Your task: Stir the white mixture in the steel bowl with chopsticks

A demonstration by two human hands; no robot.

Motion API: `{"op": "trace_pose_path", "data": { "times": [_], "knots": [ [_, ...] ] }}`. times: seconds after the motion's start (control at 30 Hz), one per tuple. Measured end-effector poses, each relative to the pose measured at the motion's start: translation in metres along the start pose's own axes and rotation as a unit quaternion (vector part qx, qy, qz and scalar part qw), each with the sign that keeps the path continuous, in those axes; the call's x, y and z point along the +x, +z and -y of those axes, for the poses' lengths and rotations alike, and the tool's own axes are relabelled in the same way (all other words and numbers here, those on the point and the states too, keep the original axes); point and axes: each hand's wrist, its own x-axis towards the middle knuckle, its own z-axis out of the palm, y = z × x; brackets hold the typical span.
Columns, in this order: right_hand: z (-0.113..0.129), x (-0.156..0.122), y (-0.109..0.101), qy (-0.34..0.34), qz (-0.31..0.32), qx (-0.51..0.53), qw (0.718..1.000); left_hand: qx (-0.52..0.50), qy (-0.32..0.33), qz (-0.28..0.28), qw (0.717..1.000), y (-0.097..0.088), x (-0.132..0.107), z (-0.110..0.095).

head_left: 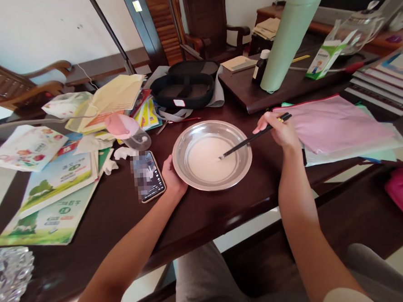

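A round metal bowl point(245, 159) stands on the dark table, holding a milky white liquid point(205, 162). My left hand point(173, 176) grips the bowl's left rim, its fingers partly hidden by the bowl's edge. Black chopsticks point(245, 141) are pinched in my right hand point(278, 129), to the right of the bowl. They slant down across the right rim, and their tips dip into the liquid. Just left of my left hand lies a phone point(151, 177) with its screen lit and part of it blurred out.
Left of the phone are crumpled tissues point(109, 165), a pink-lidded cup point(125, 128) and workbooks point(59, 178). An open black case point(184, 90) sits behind the bowl. On the right are a pink folder point(339, 122), a tall green thermos point(288, 41) and stacked books point(385, 83). A glass dish point(11, 281) stands front left.
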Motion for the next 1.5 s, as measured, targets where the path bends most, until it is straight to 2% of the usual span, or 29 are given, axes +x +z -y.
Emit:
{"op": "trace_pose_path", "data": {
  "times": [0.13, 0.2, 0.3, 0.37, 0.4, 0.5, 0.57, 0.63, 0.77, 0.83, 0.97, 1.03, 1.13, 1.2, 1.27, 1.33, 1.4, 1.5],
  "knots": [
    [0.005, 0.000, 0.013, 0.025, 0.116, -0.015, 0.993, -0.002, -0.001, 0.002, 1.000, 0.000, 0.000, 0.000],
    [0.006, 0.000, 0.016, 0.020, 0.103, -0.026, 0.994, -0.003, 0.001, 0.002, 1.000, 0.000, -0.001, 0.000],
    [0.002, 0.001, 0.008, 0.008, 0.014, -0.034, 0.999, 0.000, 0.000, 0.002, 1.000, 0.000, -0.001, 0.000],
    [0.000, 0.001, 0.002, 0.003, -0.015, -0.025, 1.000, 0.004, -0.001, 0.001, 1.000, 0.000, -0.001, 0.000],
    [0.000, 0.000, 0.002, 0.005, -0.007, -0.018, 1.000, 0.006, 0.000, 0.000, 1.000, 0.000, -0.001, 0.000],
    [0.004, -0.001, 0.009, 0.027, 0.083, -0.008, 0.996, 0.008, 0.003, -0.001, 1.000, 0.000, 0.000, 0.000],
    [0.007, 0.000, 0.015, 0.032, 0.115, -0.013, 0.993, 0.008, 0.002, 0.001, 1.000, -0.001, 0.000, 0.000],
    [0.008, 0.000, 0.016, 0.027, 0.091, -0.022, 0.995, 0.007, 0.000, 0.002, 1.000, 0.000, 0.000, 0.000],
    [0.004, 0.000, 0.004, 0.005, -0.005, -0.014, 1.000, 0.002, -0.003, -0.004, 1.000, 0.000, 0.000, -0.001],
    [0.004, -0.001, 0.003, 0.006, 0.010, -0.002, 1.000, 0.000, -0.003, -0.007, 1.000, 0.001, -0.001, -0.001],
    [0.007, 0.000, 0.015, 0.025, 0.106, -0.013, 0.994, -0.003, -0.006, -0.005, 1.000, 0.000, -0.001, 0.000],
    [0.008, 0.001, 0.017, 0.018, 0.091, -0.023, 0.995, -0.004, -0.006, -0.003, 1.000, 0.000, -0.001, 0.000],
    [0.005, 0.001, 0.008, 0.000, 0.008, -0.022, 1.000, -0.004, -0.004, -0.005, 1.000, -0.001, 0.000, 0.000],
    [0.002, 0.000, 0.002, -0.012, -0.018, -0.004, 1.000, -0.005, -0.004, -0.007, 1.000, 0.000, 0.000, 0.000],
    [0.002, -0.001, 0.002, -0.009, 0.014, 0.012, 1.000, -0.007, -0.006, -0.008, 1.000, 0.000, 0.000, -0.001],
    [0.003, -0.001, 0.009, 0.005, 0.073, 0.012, 0.997, -0.010, -0.011, -0.007, 1.000, 0.001, -0.001, -0.002],
    [0.006, 0.000, 0.017, 0.009, 0.105, -0.003, 0.994, -0.015, -0.015, -0.009, 1.000, 0.002, -0.002, -0.002],
    [0.006, 0.002, 0.018, -0.004, 0.059, -0.031, 0.998, -0.022, -0.018, -0.012, 1.000, 0.003, -0.002, -0.003]
  ]
}}
